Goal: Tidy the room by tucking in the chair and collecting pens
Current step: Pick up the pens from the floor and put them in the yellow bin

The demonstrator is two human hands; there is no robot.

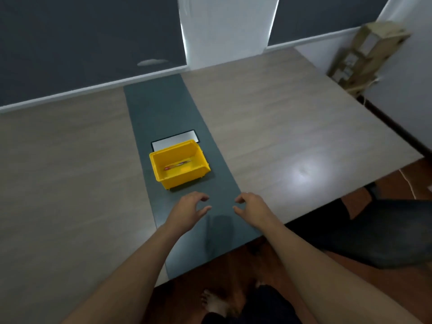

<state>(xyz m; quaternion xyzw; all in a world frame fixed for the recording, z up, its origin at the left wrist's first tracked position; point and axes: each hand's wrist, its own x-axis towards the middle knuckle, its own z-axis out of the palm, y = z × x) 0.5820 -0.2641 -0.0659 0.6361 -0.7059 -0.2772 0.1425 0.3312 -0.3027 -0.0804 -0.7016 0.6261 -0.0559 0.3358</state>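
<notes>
Over the near end of the dark strip [163, 108], two bare hands, neither holding anything.

1. Left hand [189, 209]: palm down, fingers [203, 198] loosely curled and spread, thumb apart from them; grip wide and empty. Whether it touches the strip cannot be told.
2. Right hand [251, 206]: mirrors the left, fingers loosely bent towards it, grip wide and empty. A gap of bare strip lies between the two hands.
3. Yellow bin [177, 181]: plastic, open-topped, standing upright on the strip just beyond the hands, nearer the left one.
4. Pens [177, 165]: lying flat on the bin's floor, reddish and pale; blurred, so their number cannot be told.
5. Flat pale panel [174, 140]: dark-edged, set in or on the strip, touching the bin's far side and partly hidden by it.
6. Table [292, 127]: light wood-grain top, the strip running down its middle from far edge to near edge.
7. Chair [385, 230]: dark seat at the table's near right edge, partly under the top; its outline is unclear.
8. Wooden model [364, 57]: tower-like frame, tilted, at the far right corner.
9. Bare foot [214, 302]: on the brown floor [233, 265] below the table edge.
</notes>
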